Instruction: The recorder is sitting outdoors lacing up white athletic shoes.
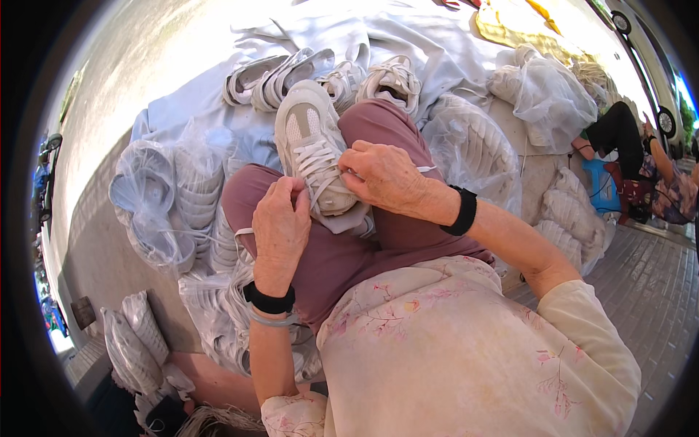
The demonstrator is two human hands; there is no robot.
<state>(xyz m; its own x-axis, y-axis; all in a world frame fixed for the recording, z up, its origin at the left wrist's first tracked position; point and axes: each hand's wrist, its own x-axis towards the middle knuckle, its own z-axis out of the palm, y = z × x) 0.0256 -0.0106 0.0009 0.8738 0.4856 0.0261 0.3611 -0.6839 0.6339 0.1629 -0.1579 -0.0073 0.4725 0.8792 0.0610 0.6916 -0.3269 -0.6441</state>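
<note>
A pale grey-white sneaker (309, 146) rests on my lap between my thighs, toe pointing away from me. White shoelace (317, 158) crosses its front in several rows. At the shoe's left side my left hand (280, 218) is closed in a pinch on the lace, and a loose white tip sticks out left of the hand. On the opposite side my right hand (382, 175) is closed, fingers curled at the shoe's collar. A white lace end shows beyond its knuckles, so it grips lace too, though its fingertips are partly hidden.
Several similar sneakers (291, 76) stand on a pale blue cloth (349, 36) ahead. Plastic bags of shoes lie left (149, 189) and right (473, 142). More shoes (211, 313) are piled by my left arm. Another person (659, 171) sits far right near a blue stool (603, 188).
</note>
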